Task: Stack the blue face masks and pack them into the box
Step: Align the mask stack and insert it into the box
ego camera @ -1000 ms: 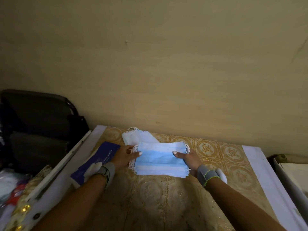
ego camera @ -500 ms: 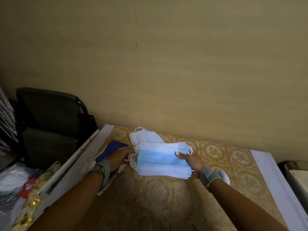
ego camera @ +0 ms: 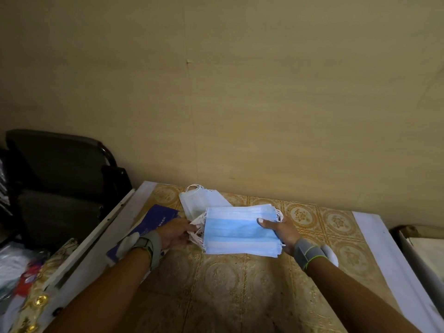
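Holding blue mask stack (ego camera: 240, 233) in right hand (ego camera: 282, 230), left hand (ego camera: 175, 230) pinching ear loops, box (ego camera: 146, 227) beneath, white masks (ego camera: 200, 200) behind.

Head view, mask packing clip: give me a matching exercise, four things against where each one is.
Things:
1. blue stack
2. white masks
3. box
4. chair

Places:
A. off the table's left edge
B. flat on the table, partly under the left wrist
C. on the table by the wall
D. held between both hands

Pairs: 1-D, 2-C, 3-B, 4-A
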{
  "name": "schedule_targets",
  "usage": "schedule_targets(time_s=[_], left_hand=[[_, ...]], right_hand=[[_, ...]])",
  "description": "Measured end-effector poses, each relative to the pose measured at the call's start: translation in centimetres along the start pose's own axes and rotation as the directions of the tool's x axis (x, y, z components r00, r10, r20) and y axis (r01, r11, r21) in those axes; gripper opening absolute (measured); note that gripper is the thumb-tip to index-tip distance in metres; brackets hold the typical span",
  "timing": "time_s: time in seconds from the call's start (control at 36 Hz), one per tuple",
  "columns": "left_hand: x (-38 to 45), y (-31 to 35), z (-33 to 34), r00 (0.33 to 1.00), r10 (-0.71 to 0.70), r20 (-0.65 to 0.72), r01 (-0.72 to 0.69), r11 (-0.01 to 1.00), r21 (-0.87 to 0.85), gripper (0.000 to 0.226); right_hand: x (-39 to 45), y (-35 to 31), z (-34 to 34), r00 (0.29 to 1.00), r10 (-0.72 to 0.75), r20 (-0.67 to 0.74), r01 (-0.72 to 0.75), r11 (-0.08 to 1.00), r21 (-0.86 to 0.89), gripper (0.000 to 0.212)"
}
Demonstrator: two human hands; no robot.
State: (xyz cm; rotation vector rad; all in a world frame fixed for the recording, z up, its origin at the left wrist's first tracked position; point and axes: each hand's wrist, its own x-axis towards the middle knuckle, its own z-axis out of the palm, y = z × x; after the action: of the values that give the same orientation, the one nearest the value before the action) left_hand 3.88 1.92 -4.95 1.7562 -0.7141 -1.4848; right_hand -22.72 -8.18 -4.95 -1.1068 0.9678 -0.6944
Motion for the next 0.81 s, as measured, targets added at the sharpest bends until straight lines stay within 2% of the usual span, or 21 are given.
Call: schedule_targets(time_s=[0.06,0.19,0.25,0.31,0.39,0.53,0.67,0.72,0.81], left_hand=[[0.1,0.3,0.3,1.000,-0.006,-0.029,0.006,1.000,-0.012,0.011],[0.7,0.7,0.8,0.995,0.002,-0.104,0.023,0.970,0.241,0.018],[1.0,1.0,1.0,0.993,0.031,-0.111,-0.002,0.968,0.249,0.015],[1.3,1.0,1.4,0.996,-0.002,-0.092,0.014,0.991,0.134,0.010],[1.1,1.4,1.9,0.995,-0.096,0.007,0.096,0.994,-0.054,0.011],[1.4,1.7,2.1,0.990,-0.079,0.117,0.091,0.991,-0.098,0.016],[2.2,1.5,2.6,0.995,-0.082,0.053,0.088,0.988,-0.124,0.012],[2.4,1.6,2.8,0.996,-0.087,0.036,0.092,0.980,-0.178,0.020],[2.5,1.7,2.8,0.991,-0.104,0.087,0.122,0.964,-0.235,0.022]], right_hand=[[-0.2,0.0,-0.1,1.000,-0.005,0.005,0.005,1.000,-0.013,0.021],[-0.6,0.3,-0.4,1.000,-0.003,-0.001,0.003,1.000,-0.012,0.022],[-0.6,0.3,-0.6,1.000,-0.007,-0.015,0.007,1.000,0.026,0.026],[-0.8,0.2,-0.7,0.999,-0.004,-0.036,0.006,0.999,0.045,0.029],[-0.8,-0.2,-1.2,0.998,0.002,-0.061,0.000,0.999,0.039,0.027],[-0.9,-0.5,-1.6,0.999,-0.009,-0.048,0.011,0.999,0.045,0.023],[-0.8,-0.3,-1.9,0.999,-0.014,-0.041,0.015,0.999,0.038,0.023],[-0.8,-0.1,-2.0,0.999,-0.009,-0.037,0.010,0.999,0.033,0.024],[-0.7,0.0,-2.2,0.999,-0.009,-0.031,0.010,1.000,0.026,0.026]])
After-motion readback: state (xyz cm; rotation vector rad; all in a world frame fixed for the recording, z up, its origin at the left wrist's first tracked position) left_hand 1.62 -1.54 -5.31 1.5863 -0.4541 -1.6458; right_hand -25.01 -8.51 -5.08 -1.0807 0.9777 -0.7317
